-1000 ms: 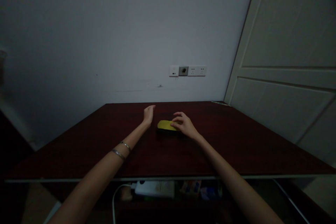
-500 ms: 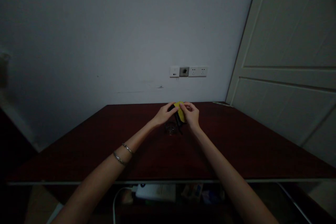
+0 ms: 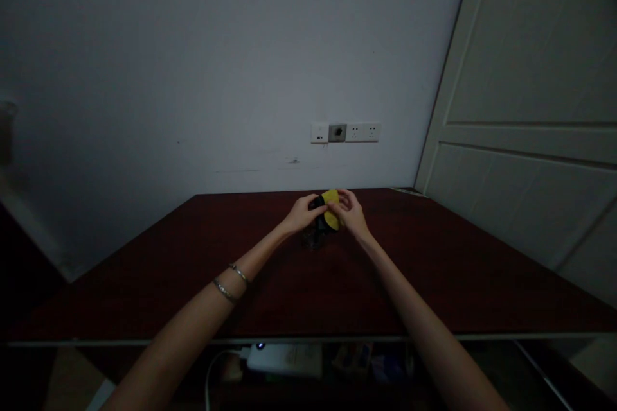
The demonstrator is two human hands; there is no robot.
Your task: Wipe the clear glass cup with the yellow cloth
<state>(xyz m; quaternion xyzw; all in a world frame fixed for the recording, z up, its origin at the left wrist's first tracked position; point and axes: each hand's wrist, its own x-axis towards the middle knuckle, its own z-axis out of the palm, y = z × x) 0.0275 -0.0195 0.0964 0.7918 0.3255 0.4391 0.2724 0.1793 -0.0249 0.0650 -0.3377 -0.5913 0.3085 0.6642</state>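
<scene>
Both my hands hold a small yellow and black object [image 3: 330, 215] above the far middle of a dark red table [image 3: 434, 270]. My left hand [image 3: 303, 213] grips its dark left side, fingers closed. My right hand [image 3: 351, 212] pinches the yellow part from the right. The room is dim and I cannot make out what the object is. Two thin bracelets [image 3: 230, 282] circle my left forearm.
A white wall with a row of sockets [image 3: 345, 131] stands behind the table. A white door [image 3: 525, 115] is at the right. Below the table's near edge lie a white box [image 3: 285, 358], a cable and some packets.
One second ago the yellow object lay flat on the table under my right hand, with my left hand open beside it. Both hands have since lifted it and hold it tilted up.
</scene>
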